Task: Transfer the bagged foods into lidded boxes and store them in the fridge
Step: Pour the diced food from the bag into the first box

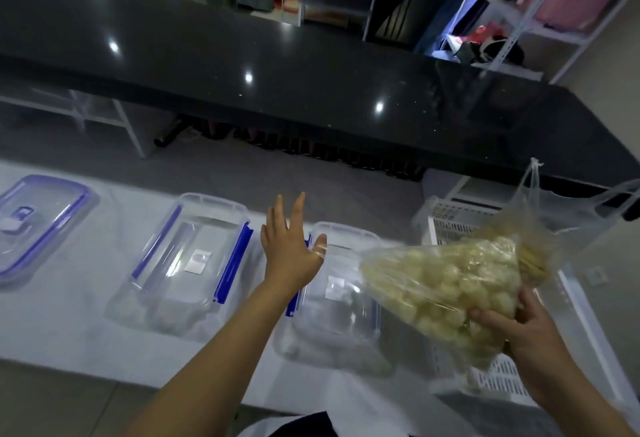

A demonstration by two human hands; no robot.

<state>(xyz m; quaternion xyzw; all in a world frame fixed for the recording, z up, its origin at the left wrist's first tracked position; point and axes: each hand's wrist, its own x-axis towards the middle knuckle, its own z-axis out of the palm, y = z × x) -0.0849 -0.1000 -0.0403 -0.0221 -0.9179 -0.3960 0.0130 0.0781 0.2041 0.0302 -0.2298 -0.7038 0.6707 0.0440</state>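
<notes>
Item: clear bag of pale round food balls (446, 284), lower right of the frame; our right hand (519, 329) grips it from beneath, fingers curled round its bulk; our left hand (291, 249), frame centre, fingers spread straight, holding nothing, over the near open box (339, 298); second open box (187, 263) left of centre; lid (38, 225) far left; white basket (460, 228) at right.

Storeroom: black counter (311, 66), metal shelving (540, 21)
</notes>
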